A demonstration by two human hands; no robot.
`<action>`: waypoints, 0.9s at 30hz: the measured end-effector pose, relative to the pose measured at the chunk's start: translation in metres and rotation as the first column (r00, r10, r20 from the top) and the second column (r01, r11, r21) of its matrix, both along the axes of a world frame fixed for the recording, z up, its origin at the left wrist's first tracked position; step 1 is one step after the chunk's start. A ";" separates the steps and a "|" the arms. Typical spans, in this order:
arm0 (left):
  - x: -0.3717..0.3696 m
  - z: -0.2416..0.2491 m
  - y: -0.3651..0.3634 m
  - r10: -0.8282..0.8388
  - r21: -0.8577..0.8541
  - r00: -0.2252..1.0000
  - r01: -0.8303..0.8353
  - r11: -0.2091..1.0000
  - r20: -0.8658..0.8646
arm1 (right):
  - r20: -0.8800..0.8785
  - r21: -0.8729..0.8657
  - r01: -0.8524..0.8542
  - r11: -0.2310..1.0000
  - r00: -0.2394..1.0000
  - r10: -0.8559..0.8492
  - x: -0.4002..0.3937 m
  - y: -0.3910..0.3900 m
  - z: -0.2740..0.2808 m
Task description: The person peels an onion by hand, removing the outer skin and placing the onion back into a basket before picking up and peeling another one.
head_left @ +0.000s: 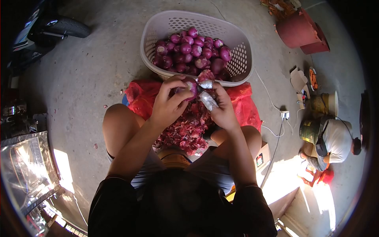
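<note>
A red onion (pixel 190 89) is gripped by my left hand (pixel 169 102), its fingers wrapped around the left side. Silver tape covers the thumb and forefinger of my right hand (pixel 222 106). Those two taped fingertips are spread apart, right beside the onion. A piece of papery red onion skin (pixel 206 75) shows just past the taped forefinger. Beyond both hands stands a grey plastic basket (pixel 158 19) holding many peeled-looking purple onions (pixel 196 50). Loose onion peels (pixel 184 132) lie heaped between my legs, below the hands.
Red mesh sacking (pixel 241 103) spreads under the basket's near side. On the right, a cable runs to a white power socket (pixel 284 114). Another person (pixel 335 140) sits near buckets at the far right. Red tubs (pixel 300 31) stand at upper right, and a motorcycle wheel (pixel 67 27) at upper left.
</note>
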State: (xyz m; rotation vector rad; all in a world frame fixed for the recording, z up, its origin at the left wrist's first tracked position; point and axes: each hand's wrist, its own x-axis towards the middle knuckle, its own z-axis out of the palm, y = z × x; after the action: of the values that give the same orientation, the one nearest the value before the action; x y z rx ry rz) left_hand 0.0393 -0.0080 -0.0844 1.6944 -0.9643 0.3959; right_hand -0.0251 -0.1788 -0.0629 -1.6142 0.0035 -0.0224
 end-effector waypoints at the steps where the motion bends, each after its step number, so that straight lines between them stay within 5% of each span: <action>1: 0.000 0.000 -0.001 -0.010 -0.028 1.000 0.010 1.000 -0.025 | -0.018 0.014 0.008 1.000 1.000 -0.008 0.000 -0.001 0.002; 5: 0.001 0.000 0.001 -0.056 -0.152 0.972 0.021 0.988 -0.230 | -0.108 0.232 0.044 0.972 0.994 -0.020 0.001 -0.007 0.001; 6: 0.001 0.001 0.000 -0.186 -0.308 0.904 0.064 0.949 -0.384 | -0.087 0.258 0.027 0.966 0.996 -0.005 -0.001 -0.007 0.007; 8: 0.000 0.004 0.000 -0.476 -0.602 0.666 0.051 0.797 -0.574 | -0.054 0.279 -0.004 0.960 0.998 0.020 -0.003 -0.008 0.018; 9: 0.004 0.004 0.006 -0.413 -0.518 0.645 0.030 0.855 -0.644 | -0.041 0.274 -0.018 0.962 0.999 0.030 -0.004 -0.009 0.020; 12: 0.009 0.011 0.010 -0.610 -0.657 0.254 -0.191 0.729 -0.750 | -0.065 0.138 -0.042 0.990 0.997 0.051 -0.005 -0.012 0.016; 14: 0.011 0.011 0.009 -0.559 -0.598 0.222 -0.201 0.776 -0.799 | -0.128 0.013 -0.057 0.998 0.990 0.058 -0.007 -0.012 0.017; 20: 0.013 0.003 0.008 -0.449 -0.484 0.212 -0.155 0.861 -0.868 | 0.118 -0.434 -0.053 0.899 0.986 0.115 -0.005 -0.016 -0.007; 27: 0.006 0.002 0.000 -0.301 -0.391 0.429 -0.139 0.910 -0.852 | 0.131 -0.535 0.006 0.845 0.989 0.075 -0.003 -0.006 -0.002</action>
State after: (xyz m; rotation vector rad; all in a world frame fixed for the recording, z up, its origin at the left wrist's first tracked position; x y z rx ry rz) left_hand 0.0451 -0.0077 -0.0828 1.1542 -0.0940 -0.3967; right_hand -0.0279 -0.1844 -0.0653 -2.1727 -0.1601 -0.1246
